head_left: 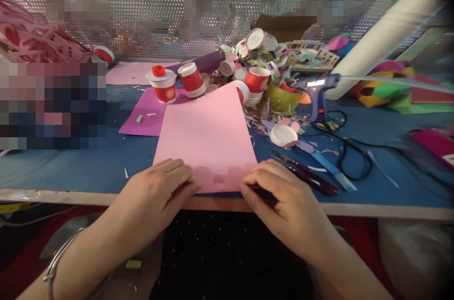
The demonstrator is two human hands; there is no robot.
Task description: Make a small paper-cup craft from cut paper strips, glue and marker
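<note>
A sheet of pink paper lies near the table's front edge, its far end lifted a little off the things behind it. At its near left corner my left hand pinches the edge between thumb and fingers. My right hand grips the near right corner the same way. Under the pink sheet's left side is a purple sheet with paper scraps on it. Beyond stand a red and white paper cup with a disc and red cap on top, and another paper cup.
Scissors and a blue-handled brush-like tool lie right of my right hand. A glue gun stands behind, its black cord looping across the blue table. Paper scraps and cups are heaped at the back, before a perforated metal screen.
</note>
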